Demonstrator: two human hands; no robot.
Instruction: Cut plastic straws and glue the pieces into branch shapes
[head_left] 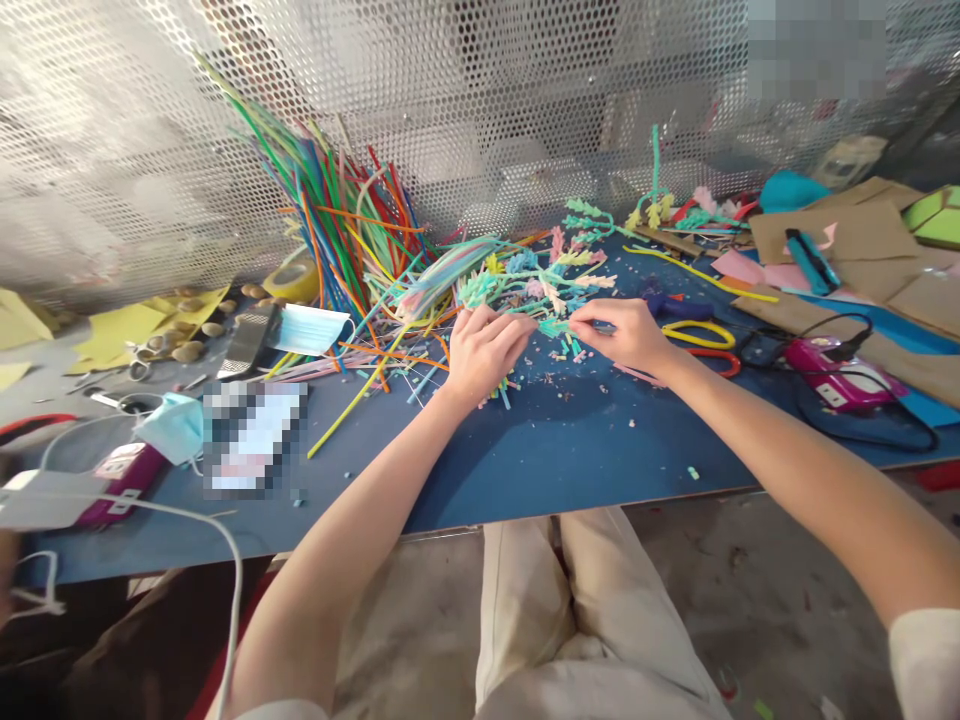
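Note:
My left hand is closed, its fingertips pinched at the left end of a small mint-green pipe-cleaner sprig. From the other side, my right hand pinches the same sprig between thumb and fingertips. Just behind the hands lies a pile of pipe-cleaner flower sprigs in green, pink, blue and yellow. Short cut pipe-cleaner bits are scattered beneath the fingers. Yellow-handled scissors rest right of my right hand. My fingers partly hide the sprig's ends.
A big heap of long pipe cleaners leans against the perforated metal screen. On the left are a face mask, a tape roll and a phone. Cardboard and a magenta power strip with cables lie right.

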